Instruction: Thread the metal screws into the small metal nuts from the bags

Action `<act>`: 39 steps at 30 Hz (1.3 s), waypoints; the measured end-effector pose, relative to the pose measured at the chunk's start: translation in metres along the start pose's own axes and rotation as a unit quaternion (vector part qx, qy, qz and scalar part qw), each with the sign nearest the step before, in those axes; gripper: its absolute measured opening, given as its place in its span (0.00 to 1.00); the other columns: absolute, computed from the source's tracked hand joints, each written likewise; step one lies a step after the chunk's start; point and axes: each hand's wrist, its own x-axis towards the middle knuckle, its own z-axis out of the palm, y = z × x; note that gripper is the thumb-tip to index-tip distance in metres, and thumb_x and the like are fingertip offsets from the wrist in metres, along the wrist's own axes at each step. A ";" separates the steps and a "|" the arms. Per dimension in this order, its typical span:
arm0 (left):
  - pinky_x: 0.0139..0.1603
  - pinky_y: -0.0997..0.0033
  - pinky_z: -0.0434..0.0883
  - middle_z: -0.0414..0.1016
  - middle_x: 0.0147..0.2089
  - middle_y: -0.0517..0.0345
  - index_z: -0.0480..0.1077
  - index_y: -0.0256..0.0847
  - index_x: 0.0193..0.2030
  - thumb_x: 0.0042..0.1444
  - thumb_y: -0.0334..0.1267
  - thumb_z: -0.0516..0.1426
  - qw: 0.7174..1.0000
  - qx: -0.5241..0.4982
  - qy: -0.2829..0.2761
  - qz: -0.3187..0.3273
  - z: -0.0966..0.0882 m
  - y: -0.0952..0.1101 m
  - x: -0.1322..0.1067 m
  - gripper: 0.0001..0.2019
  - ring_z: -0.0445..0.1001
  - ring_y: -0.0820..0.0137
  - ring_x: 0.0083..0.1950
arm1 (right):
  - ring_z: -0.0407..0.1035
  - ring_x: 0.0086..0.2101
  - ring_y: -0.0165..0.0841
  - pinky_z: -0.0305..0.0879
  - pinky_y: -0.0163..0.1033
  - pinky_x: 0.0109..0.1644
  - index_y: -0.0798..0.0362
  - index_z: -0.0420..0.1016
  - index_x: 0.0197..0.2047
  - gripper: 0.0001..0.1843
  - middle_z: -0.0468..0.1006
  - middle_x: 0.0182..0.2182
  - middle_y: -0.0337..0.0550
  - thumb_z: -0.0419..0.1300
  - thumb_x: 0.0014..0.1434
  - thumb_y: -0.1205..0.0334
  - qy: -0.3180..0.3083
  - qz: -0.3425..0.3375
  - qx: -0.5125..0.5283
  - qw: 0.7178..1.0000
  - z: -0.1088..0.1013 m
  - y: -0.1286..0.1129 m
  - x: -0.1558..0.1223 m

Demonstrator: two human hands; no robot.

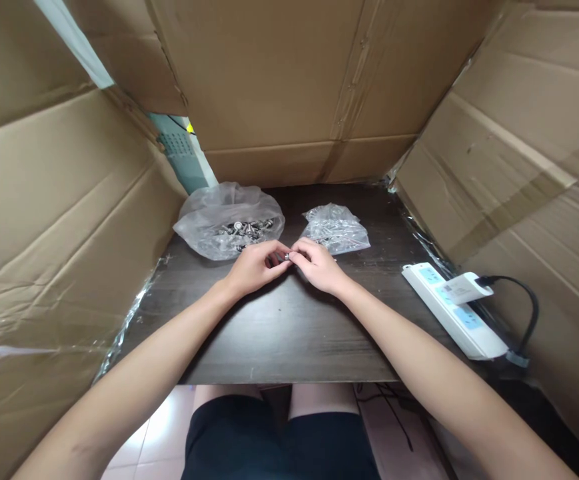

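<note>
Over the middle of the dark table, my left hand (256,268) and my right hand (318,266) meet at their fingertips. Pinched between them is a small shiny metal piece (287,257), too small to make out its exact kind. Just behind my left hand lies an open clear plastic bag (204,223) holding many metal screw-like parts (248,229). A smaller clear plastic bag (342,230) with thin pieces inside lies behind my right hand. My fingers partly hide the near edges of both bags.
Cardboard walls (289,80) enclose the dark wooden table (289,333) at the back and both sides. On the right lies a white power strip (456,313) with a white charger (464,288) and a black cable (534,307).
</note>
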 end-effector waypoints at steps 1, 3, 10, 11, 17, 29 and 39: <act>0.33 0.76 0.72 0.79 0.36 0.58 0.76 0.39 0.45 0.62 0.39 0.61 1.000 0.001 0.000 -0.001 0.000 0.000 0.000 0.08 0.75 0.74 0.32 | 0.66 0.36 0.32 0.61 0.39 0.44 0.53 0.69 0.29 0.13 0.70 0.32 0.40 0.54 0.67 0.63 -0.004 -0.003 0.002 1.000 0.000 0.000 0.000; 0.33 0.76 0.72 0.79 0.35 0.58 0.76 0.39 0.44 0.61 0.39 0.62 1.000 0.002 0.002 -0.001 0.000 0.000 0.000 0.08 0.75 0.74 0.31 | 0.66 0.36 0.33 0.61 0.40 0.45 0.53 0.68 0.28 0.17 0.69 0.32 0.41 0.52 0.69 0.61 -0.010 -0.004 0.004 1.000 0.000 0.000 0.000; 0.33 0.77 0.72 0.79 0.36 0.59 0.76 0.39 0.45 0.61 0.38 0.61 1.000 0.000 0.002 0.003 0.000 0.000 -0.001 0.07 0.75 0.74 0.32 | 0.66 0.36 0.33 0.60 0.40 0.43 0.52 0.69 0.31 0.09 0.70 0.32 0.40 0.56 0.64 0.64 0.004 0.000 0.000 1.000 -0.001 0.000 0.000; 0.33 0.77 0.72 0.79 0.35 0.59 0.76 0.39 0.45 0.61 0.38 0.61 1.000 -0.001 0.002 0.003 0.000 0.000 -0.001 0.07 0.75 0.74 0.32 | 0.66 0.35 0.33 0.60 0.40 0.43 0.52 0.69 0.31 0.08 0.70 0.32 0.40 0.56 0.64 0.65 0.004 -0.002 0.000 1.000 -0.001 0.000 0.000; 0.33 0.77 0.72 0.79 0.36 0.59 0.76 0.39 0.45 0.61 0.38 0.62 1.000 0.001 0.001 0.005 0.000 -0.001 -0.001 0.07 0.75 0.74 0.32 | 0.66 0.35 0.33 0.60 0.40 0.44 0.53 0.68 0.28 0.16 0.70 0.31 0.41 0.52 0.68 0.61 -0.007 -0.010 -0.001 1.000 0.000 0.000 0.001; 0.33 0.79 0.70 0.79 0.35 0.60 0.76 0.39 0.45 0.61 0.34 0.62 1.000 -0.002 0.005 0.011 0.001 -0.002 -0.001 0.06 0.75 0.76 0.32 | 0.65 0.33 0.32 0.60 0.38 0.40 0.52 0.70 0.33 0.06 0.71 0.33 0.40 0.57 0.63 0.63 0.005 -0.002 0.002 1.000 0.001 0.001 -0.001; 0.33 0.78 0.71 0.80 0.37 0.59 0.76 0.38 0.45 0.61 0.35 0.62 1.000 -0.007 0.005 0.008 0.000 -0.002 -0.001 0.07 0.75 0.75 0.32 | 0.65 0.35 0.33 0.60 0.40 0.43 0.52 0.69 0.30 0.14 0.69 0.31 0.40 0.54 0.67 0.60 -0.005 -0.009 0.001 1.000 0.001 0.002 0.000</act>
